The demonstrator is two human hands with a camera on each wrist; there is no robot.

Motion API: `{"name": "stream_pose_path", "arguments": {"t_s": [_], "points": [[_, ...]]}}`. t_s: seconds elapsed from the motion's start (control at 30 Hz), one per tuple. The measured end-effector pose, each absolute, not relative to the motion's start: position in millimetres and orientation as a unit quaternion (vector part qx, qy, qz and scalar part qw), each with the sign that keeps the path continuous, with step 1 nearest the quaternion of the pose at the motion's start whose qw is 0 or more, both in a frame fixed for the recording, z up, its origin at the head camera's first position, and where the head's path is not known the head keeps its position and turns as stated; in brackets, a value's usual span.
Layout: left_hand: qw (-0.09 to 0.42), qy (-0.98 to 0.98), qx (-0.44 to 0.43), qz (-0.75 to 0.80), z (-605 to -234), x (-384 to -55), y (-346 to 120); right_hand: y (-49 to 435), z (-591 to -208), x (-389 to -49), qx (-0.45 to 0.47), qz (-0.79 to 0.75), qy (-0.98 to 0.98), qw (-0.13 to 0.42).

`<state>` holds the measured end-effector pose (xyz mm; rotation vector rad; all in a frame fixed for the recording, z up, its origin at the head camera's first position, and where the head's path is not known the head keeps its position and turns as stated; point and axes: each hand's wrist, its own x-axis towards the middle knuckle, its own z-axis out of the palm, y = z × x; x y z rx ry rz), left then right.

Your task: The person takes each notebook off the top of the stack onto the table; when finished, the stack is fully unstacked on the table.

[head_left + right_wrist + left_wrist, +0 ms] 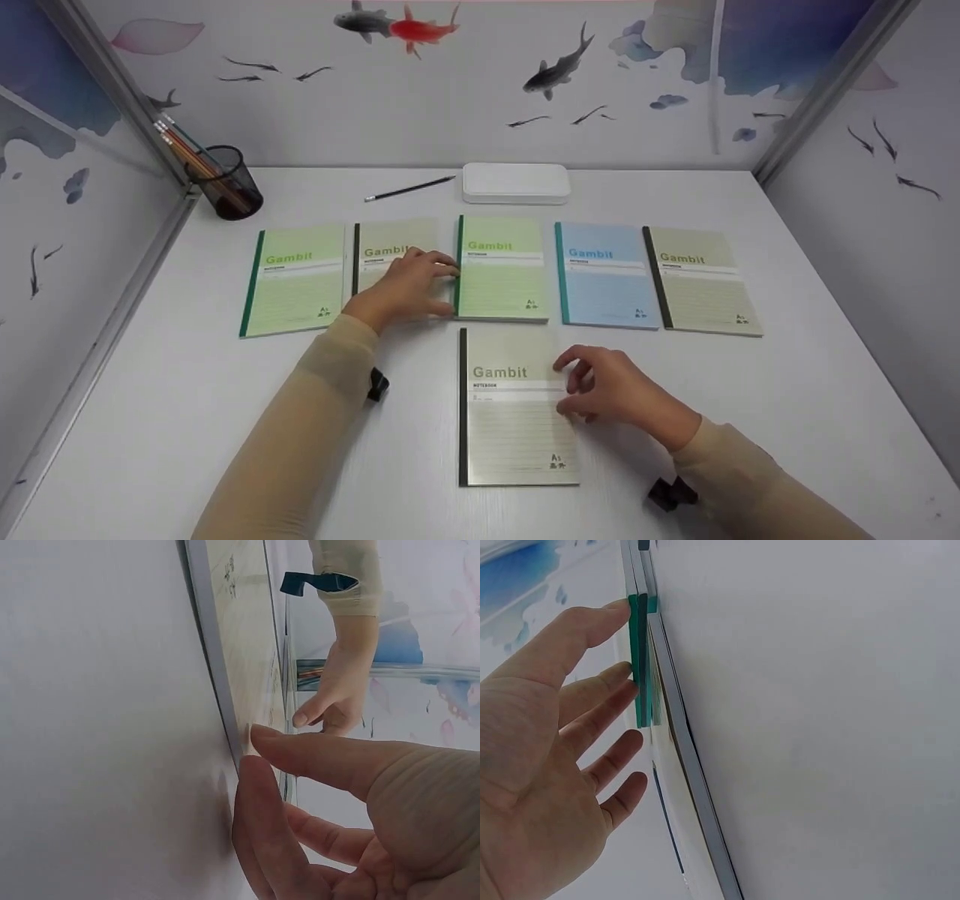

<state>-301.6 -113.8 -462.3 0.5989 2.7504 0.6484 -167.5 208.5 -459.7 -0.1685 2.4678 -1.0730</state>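
My left hand (409,289) reaches over a khaki Gambit notebook (371,238) and covers part of it. Its fingertips touch the dark green spine of the middle green notebook (501,281); in the left wrist view this hand (555,735) has its fingers spread beside that spine (634,660). Nearer to me lies another khaki notebook (517,435), flat on the table. At its right edge is my right hand (611,386), with bent fingers and the thumb touching the edge. In the right wrist view, thumb and forefinger of this hand (352,817) meet close together at the notebook's edge (247,675).
A green notebook (292,289) lies at the row's left end. A blue notebook (609,289) and a khaki one (705,289) lie on the right. Behind them are a pencil (409,189), a white case (516,184) and a mesh pencil cup (229,191). Panels enclose the table.
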Motion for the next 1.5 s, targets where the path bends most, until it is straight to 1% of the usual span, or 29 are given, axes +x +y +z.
{"name": "stream_pose_path", "arguments": {"t_s": [0.17,0.37,0.67,0.8,1.0,1.23,1.5], "points": [[0.128,0.945,0.208,0.220,-463,-301,-113,213,-460,-178,-0.076,-0.410,0.887,0.198],[0.123,0.943,0.226,0.209,-462,-302,-112,219,-463,-199,-0.100,-0.443,0.874,0.172],[0.132,0.944,0.212,0.213,-459,-301,-114,219,-468,-235,-0.079,-0.506,0.850,0.120],[0.131,0.944,0.209,0.218,-458,-301,-115,217,-464,-251,-0.062,-0.501,0.857,0.103],[0.136,0.944,0.204,0.221,-458,-301,-115,210,-462,-276,-0.034,-0.474,0.873,0.107],[0.129,0.946,0.209,0.210,-456,-304,-115,200,-465,-306,-0.035,-0.503,0.856,0.109],[0.130,0.948,0.208,0.204,-460,-303,-112,192,-473,-323,-0.001,-0.485,0.868,0.108]]}}
